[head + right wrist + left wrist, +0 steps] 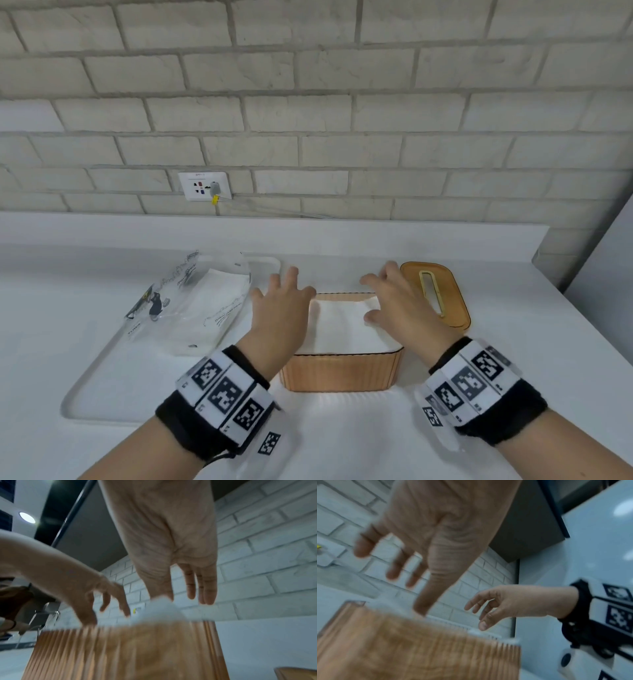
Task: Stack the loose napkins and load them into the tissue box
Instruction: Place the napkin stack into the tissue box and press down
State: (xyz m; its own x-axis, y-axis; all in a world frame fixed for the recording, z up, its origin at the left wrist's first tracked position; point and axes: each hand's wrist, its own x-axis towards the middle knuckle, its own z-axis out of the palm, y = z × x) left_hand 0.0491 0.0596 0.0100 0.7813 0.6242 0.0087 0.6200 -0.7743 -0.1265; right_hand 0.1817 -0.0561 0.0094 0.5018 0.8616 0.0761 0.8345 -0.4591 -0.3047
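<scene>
An orange ribbed tissue box (342, 371) stands open on the white counter, filled to the rim with a stack of white napkins (346, 327). My left hand (282, 305) hovers over the box's left edge with fingers spread and straight. My right hand (397, 301) is over the right edge, fingers straight, its thumb touching the top napkin. In the right wrist view a corner of the napkins (162, 607) stands up under the thumb above the box (128, 649). The left wrist view, which is blurred, shows my left hand (419, 540) with its thumb tip down at the box (419, 649) rim.
The orange lid (436, 294) with a slot lies flat just right of the box. A clear plastic napkin package (191, 301) rests on a white tray (102, 377) at the left. A brick wall with a socket (203, 186) backs the counter.
</scene>
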